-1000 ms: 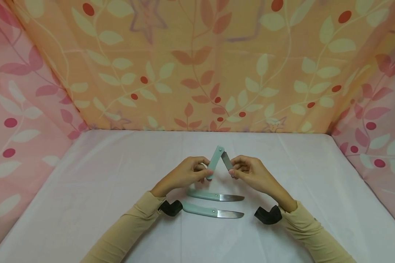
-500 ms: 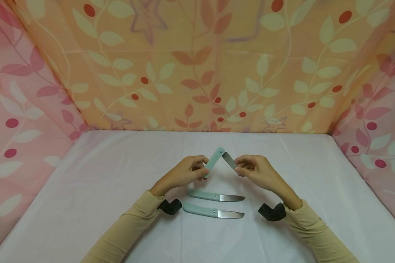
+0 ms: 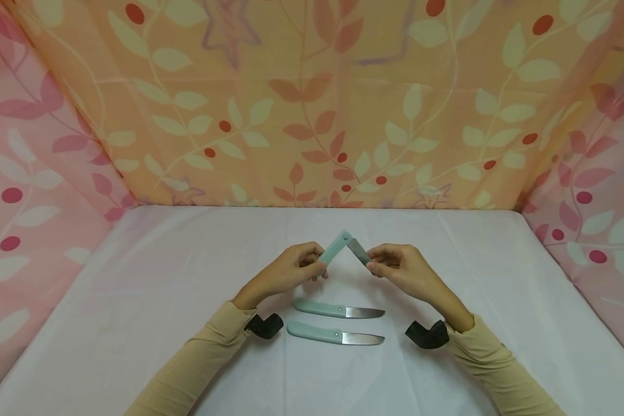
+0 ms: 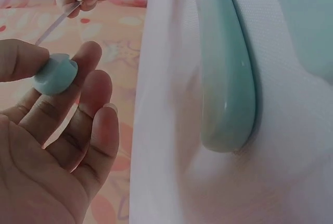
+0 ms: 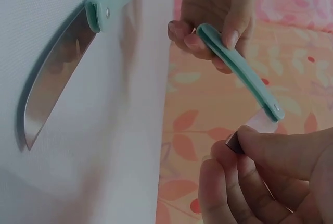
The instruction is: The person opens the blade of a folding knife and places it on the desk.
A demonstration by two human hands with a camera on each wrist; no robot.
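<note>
My left hand (image 3: 290, 269) pinches the pale green handle (image 3: 334, 249) of a folding knife between thumb and fingers. With thumb and fingers, my right hand (image 3: 407, 271) pinches the steel blade (image 3: 359, 251) near its tip. The knife is raised above the cloth, half unfolded, its pivot uppermost and its two halves forming an upside-down V. In the right wrist view, a slot runs along the green handle (image 5: 242, 73); the blade's tip end lies between thumb and finger. The left wrist view shows the handle's rounded butt (image 4: 55, 75) between my left thumb and finger.
Two more green folding knives lie unfolded below the hands, a farther knife (image 3: 319, 307) and a nearer knife (image 3: 314, 333), blades pointing right. White cloth (image 3: 187, 248) covers the table. A patterned orange curtain (image 3: 312, 104) stands behind, with pink cloth at both sides.
The angle between the held knife's blade and handle has widened. My right hand has moved right with the blade, and my left hand slightly left with the handle. The lying knives have stayed put.
</note>
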